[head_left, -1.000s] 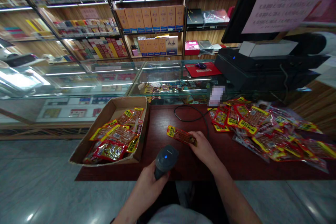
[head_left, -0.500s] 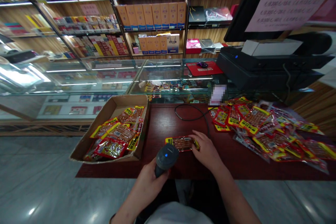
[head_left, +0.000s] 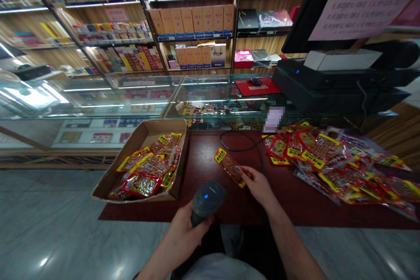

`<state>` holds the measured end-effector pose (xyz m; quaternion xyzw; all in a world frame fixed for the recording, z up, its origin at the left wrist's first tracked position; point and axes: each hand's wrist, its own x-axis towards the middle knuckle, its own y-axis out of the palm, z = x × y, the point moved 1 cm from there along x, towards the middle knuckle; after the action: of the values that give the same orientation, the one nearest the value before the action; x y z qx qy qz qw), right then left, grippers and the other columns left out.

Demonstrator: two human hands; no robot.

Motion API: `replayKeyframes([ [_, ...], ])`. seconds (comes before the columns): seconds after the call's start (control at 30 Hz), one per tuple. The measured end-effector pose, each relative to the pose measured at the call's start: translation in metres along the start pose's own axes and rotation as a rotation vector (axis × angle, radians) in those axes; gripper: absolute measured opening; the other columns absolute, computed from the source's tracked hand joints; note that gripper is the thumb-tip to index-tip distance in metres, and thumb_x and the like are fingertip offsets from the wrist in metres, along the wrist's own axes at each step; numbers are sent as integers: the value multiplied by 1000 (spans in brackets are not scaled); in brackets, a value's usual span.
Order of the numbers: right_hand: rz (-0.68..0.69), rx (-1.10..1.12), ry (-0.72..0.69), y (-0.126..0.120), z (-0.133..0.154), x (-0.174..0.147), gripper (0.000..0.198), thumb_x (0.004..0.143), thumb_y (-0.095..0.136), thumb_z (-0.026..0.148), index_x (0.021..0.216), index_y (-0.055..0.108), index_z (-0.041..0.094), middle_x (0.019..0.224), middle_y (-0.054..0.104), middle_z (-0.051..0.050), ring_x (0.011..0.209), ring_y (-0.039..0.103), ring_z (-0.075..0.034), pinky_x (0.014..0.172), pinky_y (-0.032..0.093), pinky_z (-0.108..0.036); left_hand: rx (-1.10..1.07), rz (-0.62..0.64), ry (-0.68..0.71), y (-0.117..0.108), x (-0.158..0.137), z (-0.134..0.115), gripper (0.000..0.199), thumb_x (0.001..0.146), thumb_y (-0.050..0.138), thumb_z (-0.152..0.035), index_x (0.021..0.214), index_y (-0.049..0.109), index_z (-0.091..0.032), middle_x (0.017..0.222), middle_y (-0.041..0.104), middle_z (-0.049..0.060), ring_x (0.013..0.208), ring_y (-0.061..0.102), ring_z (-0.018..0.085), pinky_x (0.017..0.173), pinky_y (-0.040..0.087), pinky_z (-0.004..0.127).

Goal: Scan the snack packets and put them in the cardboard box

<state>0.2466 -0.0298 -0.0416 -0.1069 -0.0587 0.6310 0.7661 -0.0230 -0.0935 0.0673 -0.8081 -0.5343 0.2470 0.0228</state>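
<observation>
A dark barcode scanner point(head_left: 209, 197) with a lit blue dot is gripped by its handle in my left hand point(head_left: 185, 232), over the front edge of the dark red table. My right hand point(head_left: 260, 187) pinches the near right end of a red and yellow snack packet point(head_left: 229, 166), which slants with its far end toward the upper left. Left of my hands, a cardboard box point(head_left: 182, 170) holds several similar packets point(head_left: 152, 164). A loose pile of packets point(head_left: 321, 148) spreads over the right side of the table.
A black cable point(head_left: 241, 132) loops on the table point(head_left: 203, 148). Behind stands a glass display counter point(head_left: 203, 87) with a red mat point(head_left: 241, 88) and mouse point(head_left: 255, 81). A monitor point(head_left: 300, 17) rises at the right above a black machine point(head_left: 308, 83). Stocked shelves line the back.
My right hand has turned the packet from nearly level to slanted, its left end swinging up and away. The scanner tilts slightly differently in my left hand. The view has shifted a little.
</observation>
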Motion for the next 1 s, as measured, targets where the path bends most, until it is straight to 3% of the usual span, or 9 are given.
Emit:
replayKeyframes([
  [0.1,-3,166,68,1,-7,0,43,82,70,53,112,80,23,116,81,-7,111,74,-29,104,54,-44,30,-29,25,-3,-2,-9,12,80,61,-27,89,64,-18,63,57,-5,52,51,13,53,43,24],
  [0.3,-7,278,146,-2,-3,1,50,76,75,58,110,83,23,118,81,-8,115,73,-32,109,51,-49,39,-40,85,-5,-8,-19,12,83,63,-26,91,69,-18,61,60,-4,61,57,17,64,50,26],
  [0.5,2,274,143,-4,3,0,51,76,74,58,110,83,21,118,81,-8,116,73,-32,109,51,-48,2,-7,40,-4,-11,-17,14,84,64,-28,95,68,-18,62,59,-5,54,52,13,55,45,23],
  [0.73,29,211,156,-6,0,-2,49,79,70,55,114,81,23,119,80,-9,115,74,-34,96,61,-48,-11,28,43,8,3,-20,12,84,63,-26,92,67,-18,61,58,-5,53,53,13,53,42,23],
  [0.9,-4,267,144,-5,0,-4,49,73,76,57,107,83,21,114,82,-8,114,74,-32,105,55,-50,-34,18,51,12,8,-27,17,83,67,-29,95,70,-17,61,61,-3,58,57,16,57,46,24],
  [1.0,-42,352,187,-3,10,-2,50,69,81,56,104,83,20,110,83,-9,107,76,-31,99,58,-47,-28,16,25,10,10,-13,18,85,65,-29,98,67,-17,62,59,-5,51,53,13,51,41,22],
])
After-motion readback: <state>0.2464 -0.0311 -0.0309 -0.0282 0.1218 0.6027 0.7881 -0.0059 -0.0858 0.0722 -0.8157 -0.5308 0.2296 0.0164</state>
